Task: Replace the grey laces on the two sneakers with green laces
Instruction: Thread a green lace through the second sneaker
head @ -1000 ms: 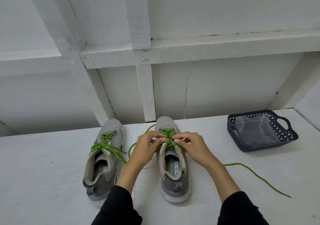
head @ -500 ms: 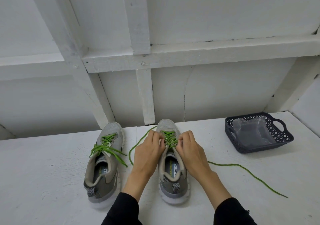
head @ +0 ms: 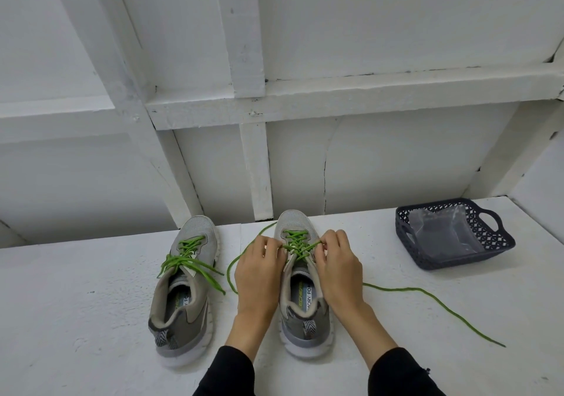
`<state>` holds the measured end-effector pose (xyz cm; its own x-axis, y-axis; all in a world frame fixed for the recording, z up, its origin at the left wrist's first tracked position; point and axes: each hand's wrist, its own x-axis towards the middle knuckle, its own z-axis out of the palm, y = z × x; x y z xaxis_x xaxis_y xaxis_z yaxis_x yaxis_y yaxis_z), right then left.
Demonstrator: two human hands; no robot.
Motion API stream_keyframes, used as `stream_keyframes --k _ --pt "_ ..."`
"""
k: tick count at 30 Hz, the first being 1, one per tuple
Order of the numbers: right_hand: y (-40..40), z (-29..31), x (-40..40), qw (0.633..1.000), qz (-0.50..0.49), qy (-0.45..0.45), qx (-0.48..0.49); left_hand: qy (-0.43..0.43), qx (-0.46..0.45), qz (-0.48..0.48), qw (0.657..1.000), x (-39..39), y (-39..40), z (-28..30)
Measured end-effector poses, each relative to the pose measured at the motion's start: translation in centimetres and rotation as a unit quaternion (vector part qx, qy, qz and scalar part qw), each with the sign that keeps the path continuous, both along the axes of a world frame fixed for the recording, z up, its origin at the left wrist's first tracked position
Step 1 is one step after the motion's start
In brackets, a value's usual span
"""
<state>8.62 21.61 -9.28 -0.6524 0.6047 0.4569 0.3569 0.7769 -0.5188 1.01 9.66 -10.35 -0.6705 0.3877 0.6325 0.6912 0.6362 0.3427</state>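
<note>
**Over the right-hand sneaker, both hands at the eyelets**

Beside the dark basket [head: 488, 243], on the white tabletop [head: 76, 304], we have two grey sneakers standing toe-away from us. The one nearer the basket [head: 300, 307] sits directly between our wrists, which puts its lacing squarely under both hands. Our left hand [head: 259, 270] curls its fingers at the shoe's far-from-basket edge, and our right hand [head: 335, 264] does the same on the basket side; each appears to pinch the green lace [head: 297, 243] where it crosses the upper eyelets, though the fingertips hide the exact contact. We judge this to be the tightening or threading of the last rows.

The lace's two free ends trail outward so they stay clear of the work: one runs along the table toward the basket side and back toward us [head: 433, 301], the other loops round on the side away from the basket [head: 241, 261].

The other sneaker [head: 183, 288], farther from the basket, already carries green lacing with loose ends draped over its side, so we take it as done and parked out of the way.

Inside the basket lies a clear plastic bag [head: 439, 237]. No grey laces are visible to us.
</note>
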Motion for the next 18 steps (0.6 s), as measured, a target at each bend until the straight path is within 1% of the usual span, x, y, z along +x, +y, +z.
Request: stream_keyframes --k 1,2,3,4,5,6,7,8,9,11,12,13,14,15,16,18 --pt "-0.1 0.1 0.0 0.999 0.003 0.009 -0.041 0.004 0.001 0.003 1.0 0.1 0.0 -0.1" --pt "-0.1 0.2 0.0 0.993 0.006 0.027 -0.118 -0.052 0.023 -0.005 0.998 0.2 -0.1 -0.1" --pt "0.2 0.3 -0.1 0.977 0.007 0.04 -0.209 -0.143 0.057 -0.007 0.988 0.2 -0.1 0.2" --pt "0.5 0.4 -0.2 0.957 0.008 0.044 -0.286 -0.248 0.091 -0.016 0.964 0.1 -0.1 0.3" --pt "0.8 0.4 -0.4 0.941 0.011 0.04 -0.337 -0.339 0.132 -0.038 0.931 -0.1 0.0 0.3" --pt "1.0 0.5 -0.6 0.928 0.022 0.034 -0.371 -0.397 0.168 -0.061 0.9 -0.4 0.1 0.3" --pt "1.1 0.4 -0.7 0.921 0.036 0.03 -0.387 -0.425 0.193 -0.077 0.881 -0.6 0.2 0.4" --pt "0.9 0.5 -0.8 0.919 0.049 0.032 -0.389 -0.43 0.206 -0.086 0.875 -0.7 0.4 0.7" --pt "0.8 0.5 -0.8 0.927 0.053 0.036 -0.37 -0.42 0.214 -0.09 0.878 -0.6 0.4 0.9" --pt "1.0 0.4 -0.5 0.956 0.036 0.05 -0.286 -0.373 0.202 -0.068 0.903 -0.4 0.3 1.0" --pt "1.2 0.5 -0.3 0.966 0.026 0.059 -0.252 -0.343 0.186 -0.051 0.919 -0.2 0.1 0.9" --pt "1.6 0.8 -0.1 0.967 0.024 0.066 -0.244 -0.319 0.175 -0.04 0.93 0.0 0.0 0.9" --pt "2.1 1.0 0.0 0.964 0.031 0.063 -0.257 -0.314 0.177 -0.039 0.932 0.0 -0.1 0.8" --pt "2.5 1.2 0.0 0.957 0.045 0.045 -0.284 -0.327 0.186 -0.047 0.925 -0.1 -0.1 0.6" --pt "2.8 1.3 -0.1 0.944 0.066 0.018 -0.322 -0.346 0.191 -0.056 0.917 -0.3 -0.1 0.5" --pt "2.9 1.1 -0.3 0.907 0.108 -0.016 -0.406 -0.375 0.196 -0.067 0.903 -0.3 0.1 0.4"
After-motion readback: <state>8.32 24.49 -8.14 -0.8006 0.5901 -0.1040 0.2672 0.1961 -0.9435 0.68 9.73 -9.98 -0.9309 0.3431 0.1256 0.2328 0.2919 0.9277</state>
